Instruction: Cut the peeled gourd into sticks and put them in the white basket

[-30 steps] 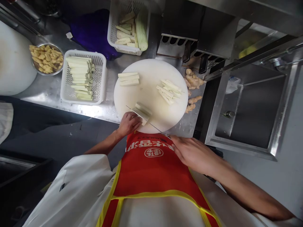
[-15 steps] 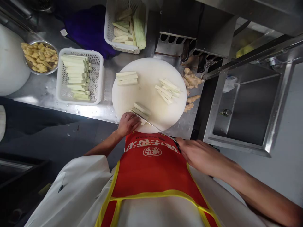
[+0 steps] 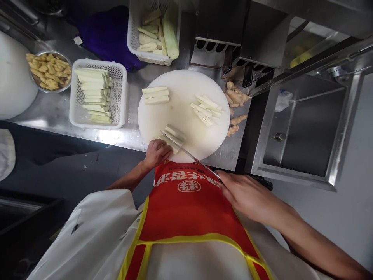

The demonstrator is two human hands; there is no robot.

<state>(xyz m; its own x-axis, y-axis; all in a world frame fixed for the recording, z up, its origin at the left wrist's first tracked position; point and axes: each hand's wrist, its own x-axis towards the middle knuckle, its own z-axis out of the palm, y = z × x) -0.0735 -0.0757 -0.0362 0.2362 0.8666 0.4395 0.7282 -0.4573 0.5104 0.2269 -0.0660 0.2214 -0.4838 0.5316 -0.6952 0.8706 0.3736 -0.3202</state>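
The left hand [image 3: 157,153] pins a pale slab [image 3: 172,137] at the board's [image 3: 180,83] near edge; the right hand [image 3: 247,194] grips the knife [image 3: 189,154] on it. The left basket [image 3: 123,97] holds sticks [image 3: 93,93]; three slabs [image 3: 155,95] wait.

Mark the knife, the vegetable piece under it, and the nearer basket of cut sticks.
knife [image 3: 189,154]: head view, middle of the blade.
vegetable piece [image 3: 176,132]: head view, top face beyond the blade.
nearer basket [image 3: 120,101]: head view, bare mesh at its right side.
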